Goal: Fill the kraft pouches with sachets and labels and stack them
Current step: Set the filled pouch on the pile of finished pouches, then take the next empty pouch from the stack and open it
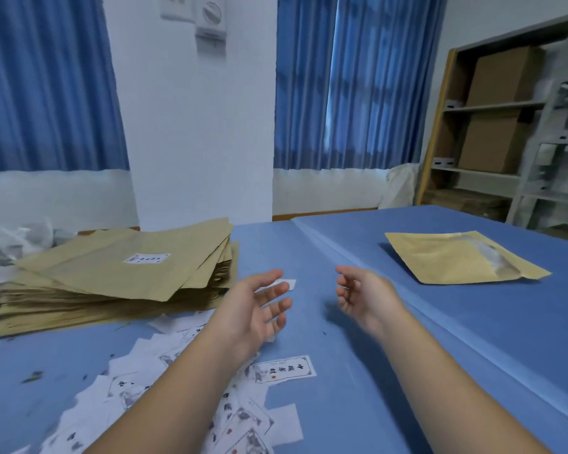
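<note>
A thick stack of kraft pouches (118, 280) lies at the left of the blue table, its top pouch carrying a small white sticker. One filled kraft pouch (456, 257) with a clear window lies alone at the right. Several white printed labels (177, 398) are scattered near the front left. My left hand (259, 309) hovers above the labels with its fingers spread and holds nothing. My right hand (361, 296) hovers mid-table, fingers loosely curved, also holding nothing. The two hands face each other, about a hand's width apart.
The blue table (391, 371) has a raised seam running from the back middle toward the front right. Crumpled clear plastic bags (10, 244) sit at the far left. A shelf with cardboard boxes (502, 126) stands at the back right. Blue curtains hang behind.
</note>
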Demonstrator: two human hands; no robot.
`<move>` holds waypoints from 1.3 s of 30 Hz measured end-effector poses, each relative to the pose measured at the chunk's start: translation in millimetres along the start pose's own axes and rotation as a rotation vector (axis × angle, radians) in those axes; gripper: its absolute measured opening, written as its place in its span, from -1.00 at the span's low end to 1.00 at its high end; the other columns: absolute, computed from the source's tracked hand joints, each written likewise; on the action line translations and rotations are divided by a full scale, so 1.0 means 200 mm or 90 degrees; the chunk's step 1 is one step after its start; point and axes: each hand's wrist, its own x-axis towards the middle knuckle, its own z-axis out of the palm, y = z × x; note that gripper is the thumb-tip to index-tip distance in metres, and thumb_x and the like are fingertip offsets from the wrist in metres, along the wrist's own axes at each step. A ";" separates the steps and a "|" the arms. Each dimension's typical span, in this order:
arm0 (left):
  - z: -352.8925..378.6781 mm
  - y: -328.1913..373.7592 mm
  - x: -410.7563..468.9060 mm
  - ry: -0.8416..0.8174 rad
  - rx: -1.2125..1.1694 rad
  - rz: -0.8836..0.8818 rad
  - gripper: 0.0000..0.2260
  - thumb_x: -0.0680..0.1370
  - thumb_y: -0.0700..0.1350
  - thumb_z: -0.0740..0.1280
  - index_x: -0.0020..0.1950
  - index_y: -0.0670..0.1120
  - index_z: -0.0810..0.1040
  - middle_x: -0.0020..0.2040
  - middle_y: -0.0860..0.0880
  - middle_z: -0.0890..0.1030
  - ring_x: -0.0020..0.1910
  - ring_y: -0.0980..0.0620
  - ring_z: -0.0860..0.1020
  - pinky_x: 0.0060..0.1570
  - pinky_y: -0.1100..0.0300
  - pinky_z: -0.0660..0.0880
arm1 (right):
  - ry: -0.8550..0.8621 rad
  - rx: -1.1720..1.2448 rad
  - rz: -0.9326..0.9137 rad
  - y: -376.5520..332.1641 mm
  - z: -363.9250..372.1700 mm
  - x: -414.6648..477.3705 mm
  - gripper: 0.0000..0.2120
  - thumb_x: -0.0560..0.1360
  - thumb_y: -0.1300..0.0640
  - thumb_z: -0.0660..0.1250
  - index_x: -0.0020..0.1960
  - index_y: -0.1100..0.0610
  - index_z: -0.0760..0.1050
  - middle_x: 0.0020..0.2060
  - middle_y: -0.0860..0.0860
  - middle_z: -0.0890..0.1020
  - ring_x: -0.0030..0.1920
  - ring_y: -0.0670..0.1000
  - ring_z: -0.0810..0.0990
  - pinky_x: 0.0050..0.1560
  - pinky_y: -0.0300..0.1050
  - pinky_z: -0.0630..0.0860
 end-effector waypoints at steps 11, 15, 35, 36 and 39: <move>-0.89 0.30 -0.47 0.215 0.093 0.189 -0.84 0.56 -0.21 0.26 0.04 -0.11 0.62 -0.29 -0.02 0.63 -0.44 0.06 0.55 -0.49 0.26 0.44 | -0.199 0.016 0.094 0.28 0.77 -0.19 -0.92 0.53 0.19 0.28 -0.13 0.16 0.49 -0.51 -0.03 0.52 -0.56 -0.10 0.45 -0.54 -0.29 0.41; -1.09 0.31 -0.57 0.272 0.119 0.232 -0.83 0.58 -0.22 0.25 0.01 -0.09 0.64 -0.31 -0.01 0.63 -0.44 0.05 0.56 -0.46 0.26 0.45 | -0.101 0.014 0.095 0.35 0.90 -0.19 -0.75 0.56 0.08 0.25 -0.29 0.08 0.37 -0.56 -0.06 0.39 -0.58 -0.08 0.37 -0.59 -0.32 0.31; -1.10 0.28 -0.55 0.323 0.234 0.222 -0.81 0.58 -0.24 0.22 -0.02 -0.06 0.61 -0.15 -0.09 0.62 -0.38 0.04 0.55 -0.39 0.17 0.44 | -0.117 -0.213 0.007 0.51 1.04 -0.38 -0.65 0.58 -0.08 0.24 -0.13 0.19 0.55 -0.53 0.01 0.50 -0.54 -0.04 0.48 -0.57 -0.25 0.33; -1.09 0.28 -0.55 0.323 0.238 0.221 -0.81 0.58 -0.24 0.22 -0.02 -0.06 0.61 -0.15 -0.09 0.62 -0.39 0.04 0.54 -0.39 0.16 0.44 | -0.120 -0.210 0.009 0.51 1.04 -0.38 -0.69 0.59 -0.03 0.23 -0.10 0.20 0.55 -0.52 0.02 0.51 -0.53 -0.04 0.48 -0.57 -0.25 0.34; -1.07 0.28 -0.56 0.314 0.240 0.222 -0.82 0.58 -0.25 0.23 -0.02 -0.08 0.62 -0.14 -0.10 0.62 -0.39 0.04 0.55 -0.41 0.18 0.45 | -0.122 -0.195 -0.002 0.52 1.05 -0.40 -0.79 0.57 0.12 0.23 -0.08 0.23 0.55 -0.50 0.03 0.52 -0.54 -0.04 0.46 -0.56 -0.26 0.34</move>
